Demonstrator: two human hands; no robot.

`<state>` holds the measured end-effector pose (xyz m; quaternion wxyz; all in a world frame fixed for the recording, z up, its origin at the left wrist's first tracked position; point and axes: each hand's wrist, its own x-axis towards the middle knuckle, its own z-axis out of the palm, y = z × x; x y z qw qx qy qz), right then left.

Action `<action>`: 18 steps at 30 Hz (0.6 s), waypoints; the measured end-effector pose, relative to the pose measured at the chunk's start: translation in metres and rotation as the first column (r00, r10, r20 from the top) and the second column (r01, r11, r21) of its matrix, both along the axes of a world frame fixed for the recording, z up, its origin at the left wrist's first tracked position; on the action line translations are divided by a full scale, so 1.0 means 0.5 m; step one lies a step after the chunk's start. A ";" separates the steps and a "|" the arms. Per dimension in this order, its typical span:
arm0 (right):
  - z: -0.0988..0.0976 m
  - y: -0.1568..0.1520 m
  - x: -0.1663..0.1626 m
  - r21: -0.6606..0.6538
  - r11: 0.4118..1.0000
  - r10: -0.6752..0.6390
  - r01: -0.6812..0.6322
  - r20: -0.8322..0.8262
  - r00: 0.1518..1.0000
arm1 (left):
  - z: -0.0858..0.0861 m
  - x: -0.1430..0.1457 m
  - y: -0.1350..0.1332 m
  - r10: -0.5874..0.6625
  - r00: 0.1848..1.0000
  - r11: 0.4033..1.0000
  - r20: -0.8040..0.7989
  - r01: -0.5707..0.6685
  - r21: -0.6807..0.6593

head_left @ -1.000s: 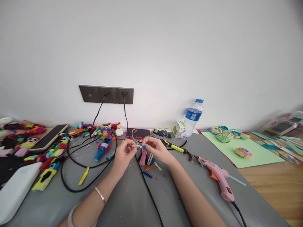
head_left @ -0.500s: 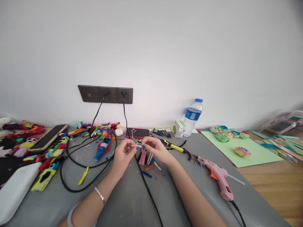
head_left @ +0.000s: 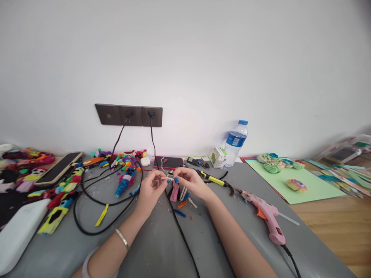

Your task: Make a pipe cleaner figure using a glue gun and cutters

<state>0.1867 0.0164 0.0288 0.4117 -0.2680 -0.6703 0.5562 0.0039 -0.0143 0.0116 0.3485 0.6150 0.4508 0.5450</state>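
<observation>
A short white pipe cleaner piece is stretched between my two hands. My left hand pinches one end with thumb and forefinger. The other end sits in the fingertips of my right hand. Just under them, on the grey table, a pink fuzzy piece stands among dark and white ones, partly hidden by my right hand. Closer to me lie an orange pipe cleaner piece, a blue pipe cleaner piece and another white one.
A black cable runs under my hands. To the right lie yellow-handled pliers and a pink glue gun. Behind stand a water bottle and a small box. Fuzzy dolls and a white power bank crowd the left.
Both hands keep their pinch on the white pipe cleaner piece, almost in the same place. The view has shifted very slightly.
</observation>
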 end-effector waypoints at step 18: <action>0.001 0.002 0.004 -0.057 0.997 0.046 -0.048 -0.034 0.998 | 0.006 0.004 -0.002 -0.025 1.000 1.000 0.018 0.025 -0.003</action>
